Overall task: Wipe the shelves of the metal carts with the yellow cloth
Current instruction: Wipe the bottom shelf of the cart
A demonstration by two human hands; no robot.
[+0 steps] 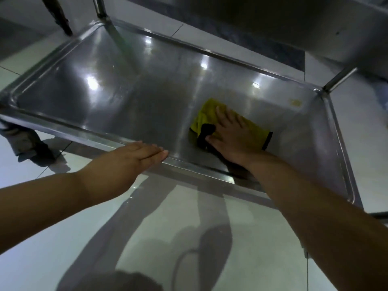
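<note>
A shiny metal cart shelf (117, 97) with a raised rim fills the middle of the head view. On its right half lies the yellow cloth (206, 114), which has black edging. My right hand (233, 135) presses flat on the cloth with fingers spread and straight. My left hand (134, 158) rests with straight fingers on the shelf's near rim, left of the cloth.
Upright cart posts rise at the far left corner (100, 7) and the far right corner (338, 79). A small yellowish stain (295, 102) sits near the shelf's far right corner. Pale tiled floor (147, 238) lies below. A caster wheel (31, 145) shows at the left.
</note>
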